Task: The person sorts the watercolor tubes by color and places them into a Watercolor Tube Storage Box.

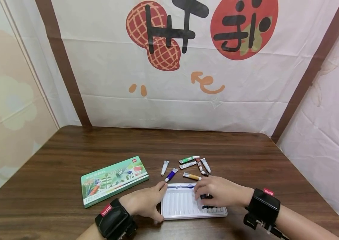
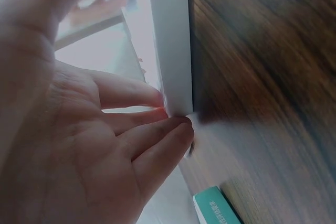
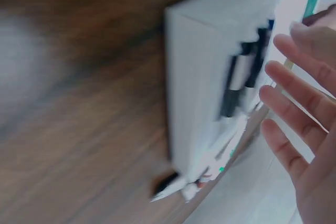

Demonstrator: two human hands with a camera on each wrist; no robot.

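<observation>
A white plastic paint tray (image 1: 179,202) with ridged slots lies at the near middle of the table. My left hand (image 1: 146,201) holds it by its left end, thumb at the near corner and fingers at the far one. In the left wrist view, the fingertips (image 2: 181,129) rest against the tray's side wall (image 2: 176,45). Over the right part of the tray is my right hand (image 1: 213,191), its fingers loosely spread and nothing held in them. Beneath it, a few dark-capped paint tubes (image 3: 240,72) sit side by side in the slots, partly hidden in the head view.
Behind the tray lie several loose paint tubes, among them a purple one (image 1: 172,174), a green one (image 1: 186,160) and a yellow one (image 1: 192,176). A green illustrated paint box (image 1: 113,180) lies to the left. A printed cloth (image 1: 169,110) hangs behind the table.
</observation>
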